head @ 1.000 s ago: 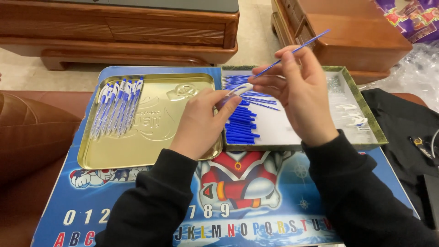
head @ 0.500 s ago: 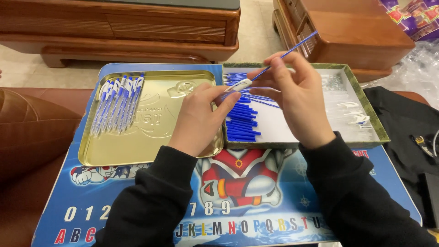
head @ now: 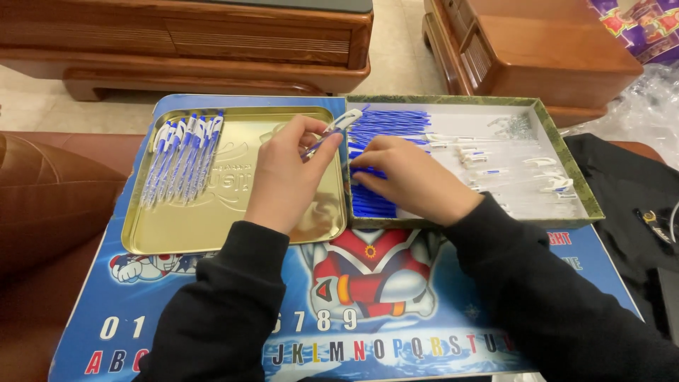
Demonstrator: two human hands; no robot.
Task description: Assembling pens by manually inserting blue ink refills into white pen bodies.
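Left hand [head: 286,173]: fingers pinched round a clear pen barrel [head: 331,131], held above the right edge of the gold tray [head: 233,226].
Pen barrel: long axis runs near-left to far-right — the white tip end points far-right, over the seam between the two trays.
Right hand [head: 410,177]: palm down in the green-rimmed box [head: 566,166], fingertips pressed together on the heap of blue refills [head: 385,127], pinching at them; what lies between the fingers I cannot tell.
Blue refills: piled in the left part of the box, most lying left to right.
Finished pens [head: 180,155]: a row at the far-left of the gold tray, long axes running near to far, slightly fanned.
Small white parts [head: 488,159]: scattered in the middle and right of the box.
Edges and room: the trays sit side by side, rims touching, on a blue printed mat [head: 460,318] — the middle and near part of the gold tray is bare.
Surroundings: wooden furniture [head: 212,42] far, a brown cushion [head: 49,205] left.
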